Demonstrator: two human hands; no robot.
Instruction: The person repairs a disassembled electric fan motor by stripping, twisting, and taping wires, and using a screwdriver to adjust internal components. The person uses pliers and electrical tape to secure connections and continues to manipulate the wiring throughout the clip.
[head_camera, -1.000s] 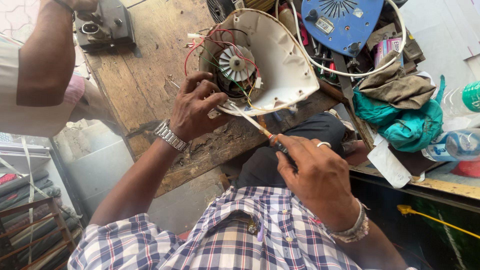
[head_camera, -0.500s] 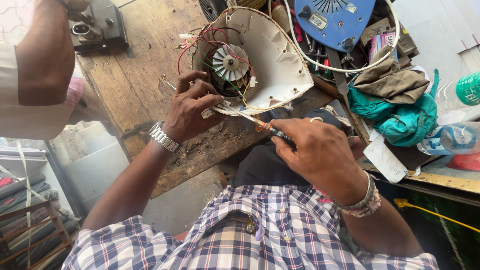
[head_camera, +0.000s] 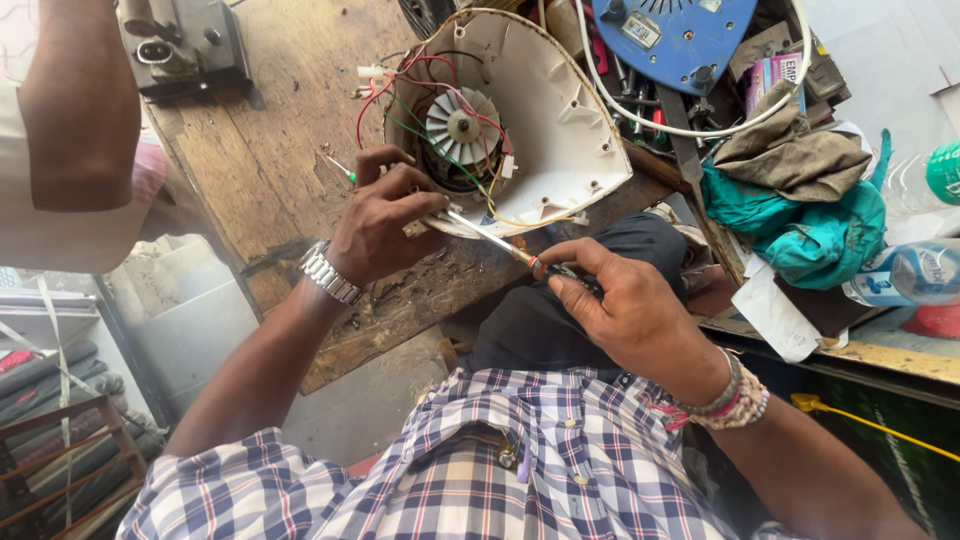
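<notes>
**Screwdriver at the housing rim, wires close by**

The white housing (head_camera: 560, 130) lay open on the worn wooden counter (head_camera: 270, 170), hanging a little over its near edge, with one small finned motor (head_camera: 462, 125) bare in its middle. My left hand (head_camera: 380, 220) was closed on the near rim, pinching it steady. My right hand (head_camera: 625, 310) was wrapped tight round one screwdriver (head_camera: 500, 240), its tip at that rim just beside my left fingers.

I judged a slip likeliest: the blade could jump into my fingers, or snag the red, green and yellow wires (head_camera: 400, 90) running loose around the motor. I could not count them.

Beyond lay one blue device (head_camera: 680, 40), one teal cloth (head_camera: 820, 230), two bottles and another person's arm (head_camera: 75, 120).
</notes>
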